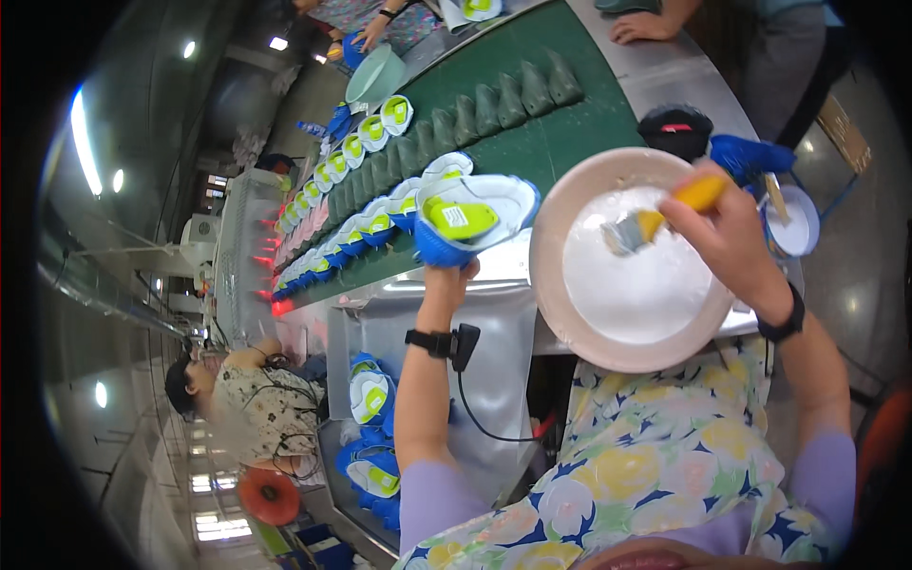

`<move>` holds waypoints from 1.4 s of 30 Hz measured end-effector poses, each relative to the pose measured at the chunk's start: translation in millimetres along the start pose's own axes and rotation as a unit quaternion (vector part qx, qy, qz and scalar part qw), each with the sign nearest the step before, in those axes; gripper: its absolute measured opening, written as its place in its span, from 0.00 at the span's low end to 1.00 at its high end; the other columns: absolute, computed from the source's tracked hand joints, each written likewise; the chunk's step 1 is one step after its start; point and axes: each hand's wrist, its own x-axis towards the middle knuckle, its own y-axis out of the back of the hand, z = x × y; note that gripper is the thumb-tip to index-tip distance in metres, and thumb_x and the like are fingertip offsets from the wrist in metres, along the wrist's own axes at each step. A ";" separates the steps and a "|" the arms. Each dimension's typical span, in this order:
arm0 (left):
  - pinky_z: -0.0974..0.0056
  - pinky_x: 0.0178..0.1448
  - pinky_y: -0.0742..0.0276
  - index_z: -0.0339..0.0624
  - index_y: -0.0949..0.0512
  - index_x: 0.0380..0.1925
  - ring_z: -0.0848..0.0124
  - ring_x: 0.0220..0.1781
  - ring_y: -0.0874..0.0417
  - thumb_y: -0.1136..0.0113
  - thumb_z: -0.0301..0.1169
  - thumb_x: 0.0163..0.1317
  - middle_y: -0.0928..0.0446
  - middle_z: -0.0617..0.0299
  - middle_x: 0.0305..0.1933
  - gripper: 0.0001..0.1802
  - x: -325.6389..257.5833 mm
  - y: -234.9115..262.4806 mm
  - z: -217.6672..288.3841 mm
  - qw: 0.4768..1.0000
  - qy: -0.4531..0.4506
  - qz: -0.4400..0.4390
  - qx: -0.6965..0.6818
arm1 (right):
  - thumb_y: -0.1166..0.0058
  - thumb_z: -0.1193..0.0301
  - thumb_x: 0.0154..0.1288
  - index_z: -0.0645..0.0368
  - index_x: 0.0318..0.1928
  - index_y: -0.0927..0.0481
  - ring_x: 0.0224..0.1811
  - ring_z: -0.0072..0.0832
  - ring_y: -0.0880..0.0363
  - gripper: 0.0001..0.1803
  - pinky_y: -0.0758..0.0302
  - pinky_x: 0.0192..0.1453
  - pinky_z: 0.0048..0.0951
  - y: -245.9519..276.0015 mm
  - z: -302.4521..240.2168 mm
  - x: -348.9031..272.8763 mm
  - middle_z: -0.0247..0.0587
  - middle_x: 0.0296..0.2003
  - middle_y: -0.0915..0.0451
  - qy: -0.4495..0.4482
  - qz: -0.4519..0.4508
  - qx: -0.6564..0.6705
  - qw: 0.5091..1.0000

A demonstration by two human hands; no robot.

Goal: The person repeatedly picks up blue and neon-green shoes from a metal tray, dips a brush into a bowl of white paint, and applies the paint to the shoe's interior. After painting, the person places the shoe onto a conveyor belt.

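My left hand (454, 277) is closed under a blue shoe upper (442, 249), holding it up at the belt's near edge. Its white side and a yellow-green piece with a white label face upward. Most of the left fingers are hidden beneath the shoe upper. In my right hand (730, 226), the fingers are wrapped round a yellow-handled paintbrush (651, 224). The pale bristles hang over a wide beige basin (551, 309) holding white liquid (632, 290). I cannot tell whether the bristles touch the liquid.
Dark shoe soles (465, 119) and more blue uppers (378, 226) line the green conveyor belt (579, 119). Several uppers (369, 399) lie in a metal tray at left. A black bowl (674, 131) and a white bucket (793, 228) stand right. Co-workers' hands (646, 27) are across the belt.
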 end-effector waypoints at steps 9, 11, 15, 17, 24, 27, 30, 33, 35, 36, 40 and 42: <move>0.61 0.42 0.17 0.48 0.37 0.62 0.64 0.42 0.17 0.56 0.27 0.73 0.24 0.56 0.53 0.18 159.3 -51.2 -59.0 0.972 0.160 0.034 -0.168 | 0.40 0.78 0.63 0.64 0.39 0.23 0.34 0.24 0.20 0.06 0.24 0.40 0.23 -4.6 43.3 -64.0 0.39 0.34 0.21 -0.169 -0.046 0.014 0.984; 0.61 0.43 0.15 0.49 0.43 0.69 0.62 0.43 0.17 0.54 0.24 0.70 0.26 0.53 0.56 0.27 165.9 -39.1 -82.6 0.971 0.190 0.083 -0.116 | 0.42 0.79 0.64 0.65 0.39 0.23 0.36 0.24 0.20 0.04 0.24 0.41 0.23 -12.8 47.7 -70.6 0.42 0.37 0.21 -0.161 -0.049 0.027 0.985; 0.55 0.57 0.26 0.35 0.34 0.64 0.54 0.48 0.19 0.42 0.29 0.58 0.22 0.46 0.48 0.31 136.8 -9.4 -90.8 0.903 -0.031 0.271 0.333 | 0.49 0.75 0.71 0.63 0.49 0.29 0.44 0.29 0.22 0.09 0.24 0.45 0.30 2.0 71.0 -94.2 0.46 0.42 0.24 -0.112 -0.013 0.038 0.993; 0.53 0.59 0.28 0.34 0.32 0.62 0.54 0.54 0.22 0.42 0.28 0.58 0.23 0.46 0.51 0.30 76.3 53.1 -71.0 0.884 -0.052 0.322 0.334 | 0.53 0.70 0.74 0.61 0.50 0.31 0.44 0.30 0.23 0.10 0.25 0.46 0.30 7.0 83.5 -94.4 0.47 0.43 0.24 -0.124 0.012 0.077 0.989; 0.45 0.70 0.38 0.34 0.35 0.66 0.44 0.70 0.34 0.39 0.59 0.55 0.32 0.40 0.66 0.49 -258.4 223.2 -119.0 0.678 0.478 0.260 0.494 | 0.56 0.63 0.78 0.61 0.50 0.31 0.41 0.27 0.25 0.13 0.27 0.47 0.27 -4.0 91.3 -87.0 0.45 0.45 0.24 -0.158 0.038 0.101 0.981; 0.44 0.62 0.30 0.44 0.31 0.59 0.49 0.62 0.27 0.35 0.44 0.55 0.30 0.47 0.63 0.33 -287.6 202.5 -129.6 0.617 0.457 0.252 0.589 | 0.51 0.67 0.75 0.61 0.47 0.29 0.39 0.23 0.26 0.09 0.28 0.47 0.25 -8.9 94.1 -86.5 0.41 0.45 0.24 -0.137 0.045 0.084 0.986; 0.47 0.53 0.24 0.41 0.23 0.44 0.46 0.50 0.20 0.41 0.32 0.55 0.21 0.45 0.49 0.16 -314.7 217.8 -137.4 0.656 0.326 0.342 0.589 | 0.48 0.72 0.73 0.61 0.47 0.28 0.39 0.22 0.26 0.08 0.27 0.47 0.24 -8.4 92.8 -84.0 0.39 0.44 0.24 -0.129 0.007 0.084 0.988; 0.48 0.49 0.24 0.34 0.23 0.40 0.44 0.43 0.18 0.39 0.34 0.53 0.19 0.40 0.38 0.17 -267.2 227.7 -89.1 0.714 0.161 0.465 0.499 | 0.47 0.74 0.72 0.62 0.48 0.27 0.40 0.21 0.25 0.08 0.27 0.48 0.23 -4.2 97.7 -85.6 0.38 0.43 0.24 -0.111 0.003 0.070 0.991; 0.50 0.52 0.22 0.33 0.24 0.44 0.54 0.47 0.16 0.42 0.31 0.60 0.18 0.45 0.45 0.15 -240.3 222.4 -60.7 0.836 0.107 0.510 0.171 | 0.46 0.75 0.71 0.62 0.49 0.27 0.40 0.21 0.24 0.10 0.26 0.48 0.22 -5.5 98.2 -78.2 0.38 0.43 0.24 -0.096 0.005 0.029 0.995; 0.51 0.54 0.22 0.33 0.25 0.45 0.57 0.48 0.16 0.45 0.29 0.63 0.18 0.48 0.48 0.13 -224.8 214.4 -54.2 0.870 0.059 0.483 -0.086 | 0.45 0.75 0.71 0.62 0.49 0.27 0.40 0.21 0.23 0.10 0.25 0.48 0.22 -6.6 93.5 -75.3 0.38 0.43 0.23 -0.096 -0.001 0.036 0.995; 0.52 0.64 0.25 0.29 0.27 0.50 0.58 0.53 0.19 0.53 0.24 0.66 0.20 0.47 0.49 0.15 -220.2 136.1 -65.2 0.810 0.119 0.250 -0.516 | 0.43 0.75 0.69 0.63 0.47 0.25 0.39 0.21 0.21 0.09 0.24 0.46 0.22 -15.3 69.1 -67.3 0.38 0.42 0.21 -0.112 -0.041 0.044 0.992; 0.52 0.65 0.26 0.23 0.30 0.52 0.56 0.58 0.22 0.52 0.25 0.65 0.25 0.44 0.57 0.18 -206.8 66.1 -66.8 0.790 0.266 0.251 -0.492 | 0.43 0.75 0.69 0.63 0.46 0.24 0.39 0.21 0.21 0.08 0.24 0.46 0.21 -14.8 55.1 -66.0 0.38 0.42 0.20 -0.101 -0.050 0.038 0.993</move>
